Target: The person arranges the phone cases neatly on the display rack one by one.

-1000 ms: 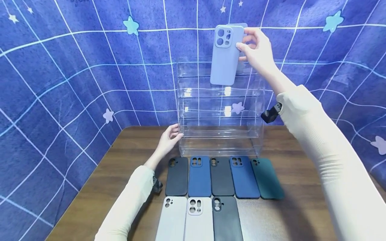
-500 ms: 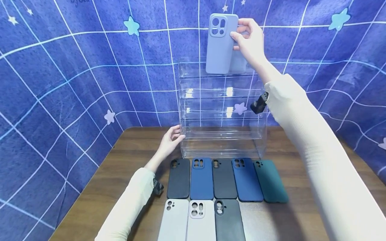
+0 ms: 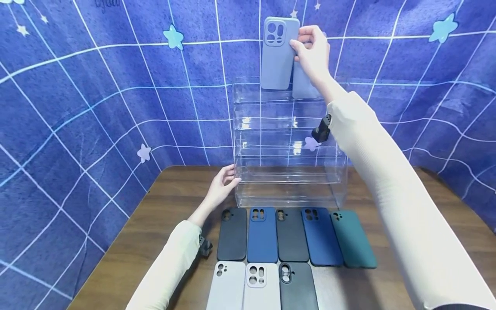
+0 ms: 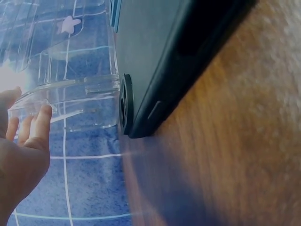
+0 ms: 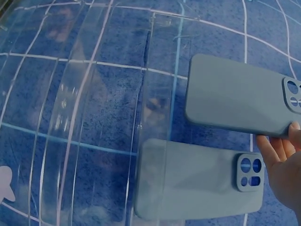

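My right hand pinches a pale blue phone case by its right edge, thumb on the back. The case is upright above the top tier of a clear tiered display rack. A second pale blue phone case stands in that tier, partly behind my right hand and wrist in the head view. In the right wrist view the held case is beside it, with its lower end over the rack's edge. My left hand holds the rack's left side low down, thumb in front and fingers behind.
Before the rack on the wooden table lies a row of dark, blue and green phone cases. Nearer me lie two white cases and a black case. A blue grid-patterned cloth hangs behind.
My right hand has carried the pale blue case left and upward, away from the second pale blue case, which now shows more. My left hand keeps its hold on the rack.
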A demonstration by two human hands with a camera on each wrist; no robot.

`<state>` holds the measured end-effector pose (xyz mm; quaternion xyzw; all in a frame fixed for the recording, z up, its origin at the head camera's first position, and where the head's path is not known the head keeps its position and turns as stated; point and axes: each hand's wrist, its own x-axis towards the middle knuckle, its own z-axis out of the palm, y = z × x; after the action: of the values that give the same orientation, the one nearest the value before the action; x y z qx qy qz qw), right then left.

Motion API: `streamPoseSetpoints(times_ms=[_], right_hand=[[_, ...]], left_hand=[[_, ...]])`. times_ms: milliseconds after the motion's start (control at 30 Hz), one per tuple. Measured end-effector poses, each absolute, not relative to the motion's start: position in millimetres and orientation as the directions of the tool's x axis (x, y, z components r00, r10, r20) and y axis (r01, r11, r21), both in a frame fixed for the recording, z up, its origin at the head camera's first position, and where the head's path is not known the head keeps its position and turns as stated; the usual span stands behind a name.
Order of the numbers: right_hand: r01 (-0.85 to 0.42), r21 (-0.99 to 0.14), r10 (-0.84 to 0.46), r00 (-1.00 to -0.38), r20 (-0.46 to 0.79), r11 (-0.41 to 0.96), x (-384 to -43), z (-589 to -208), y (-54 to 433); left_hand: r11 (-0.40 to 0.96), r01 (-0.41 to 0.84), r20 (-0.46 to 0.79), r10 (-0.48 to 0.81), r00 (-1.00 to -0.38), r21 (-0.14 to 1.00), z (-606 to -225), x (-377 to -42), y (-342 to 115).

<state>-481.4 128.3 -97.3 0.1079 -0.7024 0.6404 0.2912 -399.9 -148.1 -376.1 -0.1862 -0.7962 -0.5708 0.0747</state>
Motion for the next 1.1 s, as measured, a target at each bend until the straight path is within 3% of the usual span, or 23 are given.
streamPoseSetpoints(times_ms=[300, 667, 800, 1000, 1100], right_hand=[[-0.515, -0.835, 0.224, -0.806, 0.549, 0.192, -504, -113, 122], [-0.462, -0.878, 0.196, -0.856, 0.479, 0.128, -521, -120, 112], [-0.482, -0.855, 0.227, -0.826, 0.516, 0.191, -525, -124, 111], [-0.522, -0.754, 0.235, -0.737, 0.634, 0.398, -525, -130, 111], [-0.517, -0.74, 0.231, -0.729, 0.644, 0.43, -523, -133, 110]], left_hand=[[0.278, 0.396, 0.347, 0.209, -0.914, 0.875, -395, -412, -148], [0.267, 0.383, 0.341, 0.192, -0.92, 0.884, -404, -422, -153], [0.25, 0.369, 0.322, 0.209, -0.923, 0.895, -397, -418, -151], [0.235, 0.385, 0.338, 0.219, -0.915, 0.892, -384, -406, -149], [0.263, 0.385, 0.335, 0.214, -0.917, 0.885, -390, -410, -149]])
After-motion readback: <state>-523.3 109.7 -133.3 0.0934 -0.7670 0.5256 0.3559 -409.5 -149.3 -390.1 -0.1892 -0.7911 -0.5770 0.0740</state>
